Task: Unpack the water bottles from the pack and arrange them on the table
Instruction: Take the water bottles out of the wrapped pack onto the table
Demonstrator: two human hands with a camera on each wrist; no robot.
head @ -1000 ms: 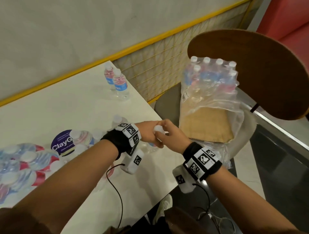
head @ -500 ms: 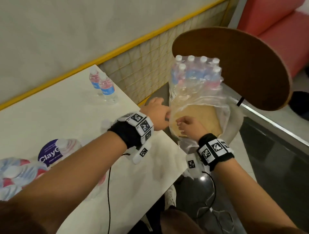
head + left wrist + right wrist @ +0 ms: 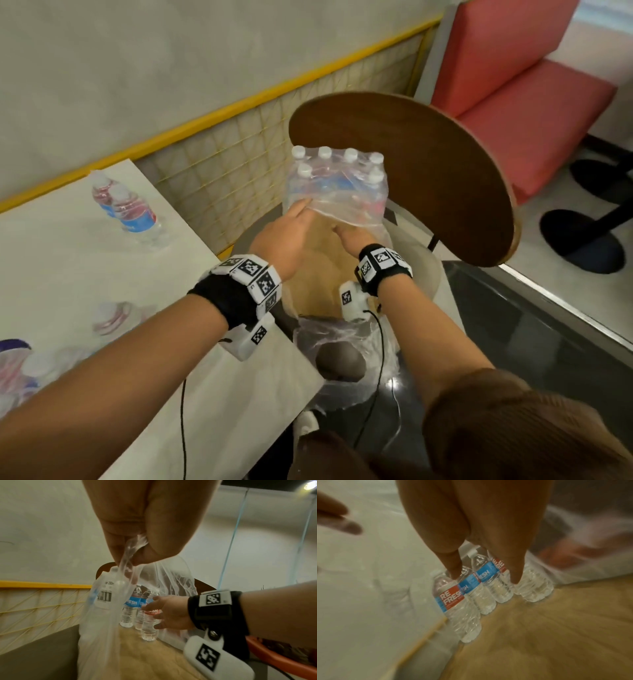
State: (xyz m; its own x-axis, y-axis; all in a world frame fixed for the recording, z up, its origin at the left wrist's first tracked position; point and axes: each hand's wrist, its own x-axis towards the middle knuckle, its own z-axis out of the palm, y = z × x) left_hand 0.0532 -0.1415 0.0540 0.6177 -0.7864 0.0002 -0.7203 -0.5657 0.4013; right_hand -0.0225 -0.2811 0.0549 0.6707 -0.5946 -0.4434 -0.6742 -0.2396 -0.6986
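Observation:
A shrink-wrapped pack of water bottles (image 3: 337, 181) stands on a cardboard tray (image 3: 318, 253) on a chair seat. My left hand (image 3: 303, 209) pinches the torn clear wrap (image 3: 132, 550) and holds it up. Under the lifted wrap, my right hand (image 3: 337, 230) reaches in with straight fingers (image 3: 453, 566) close to the front bottles (image 3: 458, 601); it holds nothing. These small clear bottles have red and blue labels and white caps. Two unpacked bottles (image 3: 133, 212) stand at the far side of the white table (image 3: 68, 274).
More bottles (image 3: 113, 318) stand at the table's near left. The chair's brown wooden back (image 3: 411, 171) rises right behind the pack. A yellow-railed mesh panel (image 3: 222, 178) lines the wall. A red bench (image 3: 531, 85) is at the far right.
Both hands have left the table edge, where they were together at a bottle, and moved right to the pack on the chair. The left has taken hold of the wrap; the right reaches inside.

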